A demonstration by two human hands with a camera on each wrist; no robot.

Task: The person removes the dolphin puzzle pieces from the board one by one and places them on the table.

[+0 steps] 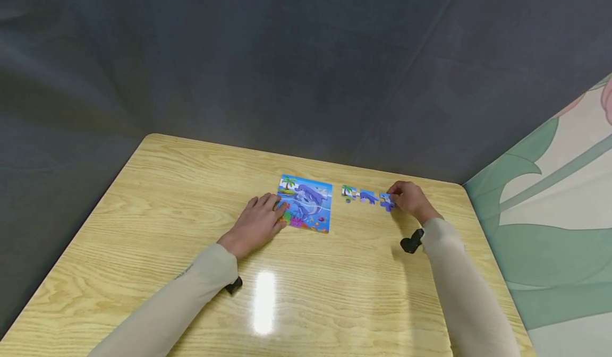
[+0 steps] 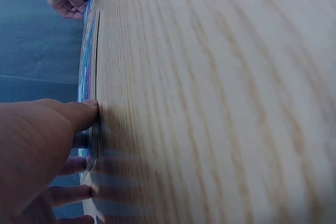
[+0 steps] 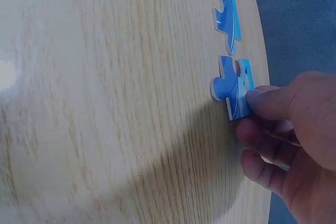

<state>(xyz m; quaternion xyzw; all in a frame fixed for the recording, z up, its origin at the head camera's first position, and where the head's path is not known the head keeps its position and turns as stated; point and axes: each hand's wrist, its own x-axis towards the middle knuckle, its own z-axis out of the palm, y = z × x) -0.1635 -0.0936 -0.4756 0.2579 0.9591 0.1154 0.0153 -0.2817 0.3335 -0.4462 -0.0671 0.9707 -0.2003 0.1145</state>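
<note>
A square dolphin picture board lies flat on the wooden table. My left hand rests on its left edge with fingers spread; in the left wrist view the thumb touches the board's side. To the right of the board, my right hand pinches the edge of a blue jigsaw piece between thumb and fingers, with the piece low at the tabletop. Left of it lie a dolphin jigsaw piece and a palm-tree jigsaw piece, forming a rough row.
The light wooden table ends at a dark cloth backdrop behind the pieces. A patterned green and white wall or curtain borders the right side. Black wrist cameras sit under both sleeves.
</note>
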